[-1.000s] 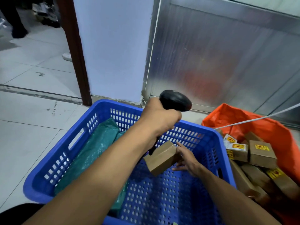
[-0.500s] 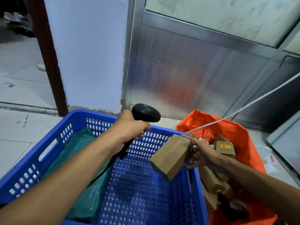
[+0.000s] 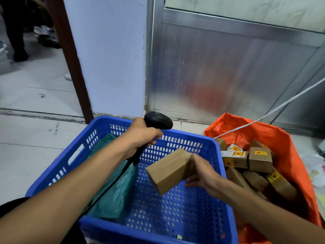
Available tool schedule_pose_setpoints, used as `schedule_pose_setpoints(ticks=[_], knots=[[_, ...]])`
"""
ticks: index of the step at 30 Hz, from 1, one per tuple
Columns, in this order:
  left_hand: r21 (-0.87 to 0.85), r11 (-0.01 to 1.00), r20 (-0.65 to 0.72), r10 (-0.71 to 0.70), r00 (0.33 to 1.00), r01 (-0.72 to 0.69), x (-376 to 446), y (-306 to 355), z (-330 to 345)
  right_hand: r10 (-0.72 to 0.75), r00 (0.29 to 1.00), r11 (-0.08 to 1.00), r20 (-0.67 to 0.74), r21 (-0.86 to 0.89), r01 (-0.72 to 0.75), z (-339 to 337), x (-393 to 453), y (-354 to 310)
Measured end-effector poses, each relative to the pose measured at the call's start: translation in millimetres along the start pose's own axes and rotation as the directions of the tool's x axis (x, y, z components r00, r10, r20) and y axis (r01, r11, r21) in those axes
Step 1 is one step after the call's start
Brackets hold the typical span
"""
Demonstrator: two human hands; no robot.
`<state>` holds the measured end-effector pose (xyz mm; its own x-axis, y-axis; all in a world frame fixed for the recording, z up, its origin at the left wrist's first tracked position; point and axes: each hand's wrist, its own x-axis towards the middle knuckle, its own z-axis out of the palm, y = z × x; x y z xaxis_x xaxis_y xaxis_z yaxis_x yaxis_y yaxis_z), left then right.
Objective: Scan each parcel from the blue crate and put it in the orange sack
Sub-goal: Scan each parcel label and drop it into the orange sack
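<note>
One brown parcel [image 3: 171, 170] pinched at its right end by right hand [image 3: 202, 173], long axis slanting, above blue crate [image 3: 218, 173] right side; orange sack [image 3: 281, 138] just right; left hand [image 3: 142, 138] grips scanner [image 3: 158, 119]

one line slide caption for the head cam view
Right hand holds a brown box above the blue crate, left hand grips the scanner, orange sack alongside.

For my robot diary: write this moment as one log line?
left hand: grips scanner | right hand: holds box over crate | sack: has boxes
</note>
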<state>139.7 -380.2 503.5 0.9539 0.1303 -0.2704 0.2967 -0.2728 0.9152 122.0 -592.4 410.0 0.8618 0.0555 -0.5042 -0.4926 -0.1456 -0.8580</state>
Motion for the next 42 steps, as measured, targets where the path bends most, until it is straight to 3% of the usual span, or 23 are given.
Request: schedule_pose_setpoints(ticks=[6,13,17,20,23,25,27,30,34,36,40,42], knots=[[-0.014,1.0,-0.032,-0.009,0.999,0.008,-2.0,-3.6,-11.5,-0.026,0.996,1.0,0.086,0.015,0.025,102.4,26.4,28.5],[-0.053,0.998,-0.049,-0.023,0.999,0.02,0.1,-8.2,-33.2,0.016,0.999,1.0,0.038,-0.009,-0.016,172.6,47.3,60.8],[-0.091,0.996,-0.064,-0.015,0.998,0.01,1.5,-7.7,-43.4,0.07,0.997,0.99,0.037,-0.121,-0.065,179.9,44.5,78.8],[-0.113,0.994,-0.064,-0.01,0.998,0.002,0.6,-5.4,-48.0,0.068,0.997,0.951,0.027,-0.303,-0.057,180.5,44.5,88.1],[-0.129,0.992,-0.059,-0.007,0.998,0.0,0.0,-4.0,-50.6,-0.098,0.995,0.75,0.037,-0.654,0.098,179.3,46.7,88.5],[-0.137,0.991,-0.063,-0.009,0.998,0.0,0.6,-4.9,-51.2,-0.283,0.931,0.429,0.232,-0.838,0.339,179.9,46.3,81.4],[-0.138,0.99,-0.063,-0.007,0.998,-0.001,0.9,-6.2,-51.0,-0.296,0.855,0.187,0.425,-0.853,0.488,182.6,48.9,72.4],[-0.137,0.991,-0.058,-0.005,0.998,-0.003,1.6,-8.4,-51.1,-0.172,0.847,0.032,0.503,-0.857,0.515,184.2,56.5,65.2],[-0.129,0.992,-0.042,-0.012,0.999,0.006,1.1,-9.7,-52.4,-0.268,0.793,-0.134,0.547,-0.837,0.531,179.6,58.7,69.0],[-0.127,0.992,-0.037,-0.017,0.999,0.012,0.5,-10.5,-53.4,-0.305,0.78,-0.135,0.547,-0.835,0.533,174.5,56.0,72.1],[-0.111,0.994,-0.054,-0.019,0.998,0.013,-0.3,-9.7,-55.4,-0.328,0.805,0.077,0.494,-0.836,0.544,149.9,51.3,58.4],[-0.099,0.995,-0.073,-0.009,0.997,0.002,-1.0,-8.6,-55.9,-0.329,0.813,0.121,0.48,-0.832,0.541,129.2,50.7,42.3]])
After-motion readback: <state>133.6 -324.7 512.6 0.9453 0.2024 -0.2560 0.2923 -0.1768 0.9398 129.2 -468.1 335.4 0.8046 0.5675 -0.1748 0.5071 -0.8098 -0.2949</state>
